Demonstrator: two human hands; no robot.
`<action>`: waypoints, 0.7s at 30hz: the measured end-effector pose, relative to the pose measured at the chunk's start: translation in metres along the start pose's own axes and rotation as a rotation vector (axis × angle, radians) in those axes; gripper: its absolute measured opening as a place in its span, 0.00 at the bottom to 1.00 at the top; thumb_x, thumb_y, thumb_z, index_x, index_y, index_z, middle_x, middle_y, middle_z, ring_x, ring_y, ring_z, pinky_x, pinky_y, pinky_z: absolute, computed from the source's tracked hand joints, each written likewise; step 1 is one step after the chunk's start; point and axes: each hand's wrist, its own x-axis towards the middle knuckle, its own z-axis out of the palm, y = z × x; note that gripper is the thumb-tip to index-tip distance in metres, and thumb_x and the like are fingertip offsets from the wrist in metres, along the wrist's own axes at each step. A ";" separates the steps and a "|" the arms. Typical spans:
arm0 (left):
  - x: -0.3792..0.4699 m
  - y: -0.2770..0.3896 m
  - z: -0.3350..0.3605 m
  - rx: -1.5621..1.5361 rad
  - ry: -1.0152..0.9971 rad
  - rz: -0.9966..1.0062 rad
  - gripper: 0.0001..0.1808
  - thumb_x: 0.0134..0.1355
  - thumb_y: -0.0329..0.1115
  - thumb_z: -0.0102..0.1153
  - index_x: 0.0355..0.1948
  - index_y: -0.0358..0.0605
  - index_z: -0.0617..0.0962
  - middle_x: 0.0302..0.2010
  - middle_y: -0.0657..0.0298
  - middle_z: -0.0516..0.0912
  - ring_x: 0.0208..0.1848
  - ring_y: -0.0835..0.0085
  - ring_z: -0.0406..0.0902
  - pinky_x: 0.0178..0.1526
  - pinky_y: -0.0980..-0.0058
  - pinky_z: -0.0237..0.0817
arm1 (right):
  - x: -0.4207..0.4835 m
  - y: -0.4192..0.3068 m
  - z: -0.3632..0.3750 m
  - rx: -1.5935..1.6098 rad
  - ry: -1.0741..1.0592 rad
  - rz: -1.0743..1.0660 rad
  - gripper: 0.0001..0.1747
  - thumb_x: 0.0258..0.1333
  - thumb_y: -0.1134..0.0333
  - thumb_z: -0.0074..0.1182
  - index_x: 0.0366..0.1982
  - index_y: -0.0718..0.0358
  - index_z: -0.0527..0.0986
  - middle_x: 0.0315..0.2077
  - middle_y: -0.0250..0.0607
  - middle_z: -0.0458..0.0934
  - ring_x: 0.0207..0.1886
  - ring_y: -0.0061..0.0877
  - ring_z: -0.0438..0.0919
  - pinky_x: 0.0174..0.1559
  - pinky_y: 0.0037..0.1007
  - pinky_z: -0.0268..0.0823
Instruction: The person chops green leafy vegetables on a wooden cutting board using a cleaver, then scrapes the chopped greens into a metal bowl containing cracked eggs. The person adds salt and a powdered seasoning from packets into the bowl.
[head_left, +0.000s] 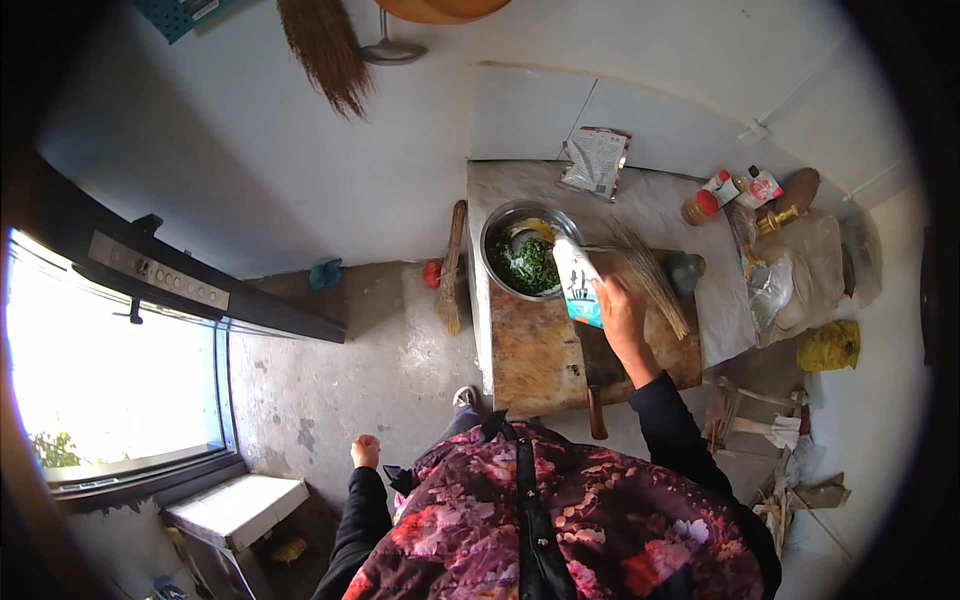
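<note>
My right hand (624, 315) grips a white and teal plastic packet (580, 289) that bears writing. The packet tilts, with its upper end over the right rim of a steel bowl (534, 298). Inside the bowl lie chopped green leaves (534, 268), some white matter and something yellow. Below the packet and my wrist is a worn wooden cutting board (532, 352). A cleaver (597, 412) rests on it, its dark blade partly hidden by my hand and its wooden handle past the near edge. My left hand (365, 451) is a closed fist over the floor, away from the table, with nothing visible in it.
On the board's right lie a straw whisk (652, 281) and a dark green rounded object (682, 273). Behind is a foil packet (596, 161); to the right stand a red-lidded jar (699, 208) and plastic bags (802, 262). A short broom (451, 270) leans at the table's left side.
</note>
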 end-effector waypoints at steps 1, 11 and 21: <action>0.003 0.001 0.000 0.008 -0.010 0.000 0.08 0.53 0.35 0.60 0.26 0.41 0.83 0.21 0.59 0.84 0.26 0.69 0.83 0.35 0.69 0.74 | -0.008 0.010 0.007 -0.026 -0.022 -0.005 0.10 0.58 0.71 0.56 0.25 0.65 0.69 0.23 0.47 0.72 0.25 0.46 0.73 0.25 0.40 0.63; 0.016 0.030 0.003 -0.040 -0.010 0.053 0.09 0.55 0.35 0.61 0.28 0.40 0.83 0.22 0.58 0.84 0.26 0.69 0.84 0.34 0.69 0.74 | -0.011 0.003 -0.004 0.036 0.041 0.017 0.07 0.57 0.72 0.56 0.27 0.65 0.71 0.24 0.47 0.73 0.26 0.45 0.75 0.26 0.40 0.64; 0.009 0.024 -0.001 -0.061 -0.002 0.031 0.09 0.55 0.35 0.60 0.29 0.39 0.83 0.22 0.58 0.84 0.26 0.69 0.84 0.33 0.70 0.75 | 0.002 -0.006 0.015 0.076 0.019 -0.022 0.06 0.58 0.72 0.57 0.29 0.67 0.73 0.23 0.47 0.73 0.25 0.43 0.74 0.26 0.37 0.63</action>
